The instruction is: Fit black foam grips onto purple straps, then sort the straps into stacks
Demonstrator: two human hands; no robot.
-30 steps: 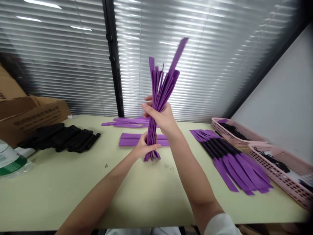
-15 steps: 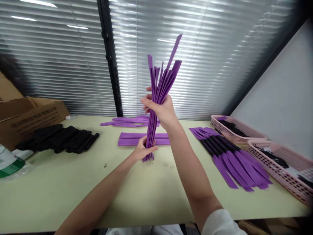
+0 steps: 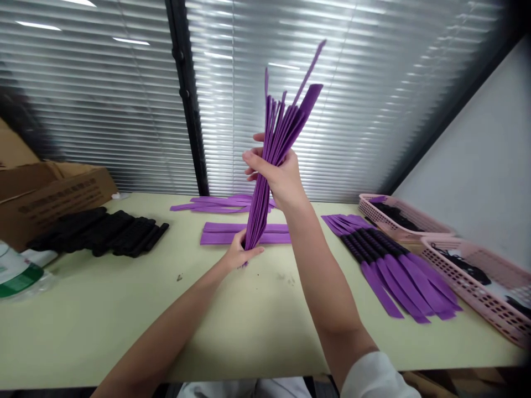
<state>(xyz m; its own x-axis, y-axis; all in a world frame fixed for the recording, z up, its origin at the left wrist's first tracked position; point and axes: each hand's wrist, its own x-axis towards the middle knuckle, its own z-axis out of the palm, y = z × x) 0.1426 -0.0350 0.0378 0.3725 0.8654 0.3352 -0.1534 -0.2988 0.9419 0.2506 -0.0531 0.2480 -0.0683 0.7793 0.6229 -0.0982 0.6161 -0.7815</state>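
A bundle of purple strips [image 3: 260, 203] stands tilted to the right above the table, its upper ends fanned out and two strips rising above the others. My right hand [image 3: 279, 176] is closed round the bundle's upper middle, thumb across the front. Low down, my left hand [image 3: 240, 251] grips the bottom ends, which mostly hide behind its fingers. Behind the bundle, flat purple strips [image 3: 219, 234] lie side by side on the table, and a looser pile of purple strips [image 3: 207, 204] lies farther back.
To the right lie purple strips with black wrapped middles [image 3: 375, 247], beside two pink baskets [image 3: 468, 282] holding black items. Black rolled pieces [image 3: 120, 232] sit at the left by a cardboard box [image 3: 62, 193] and a white-green container [image 3: 19, 273]. Blinds [image 3: 352, 127] rise behind the table [image 3: 136, 315].
The bundle leans farther right, and its top has moved up and right with my right hand. My left hand keeps hold of the lower ends, nearly in the same place.
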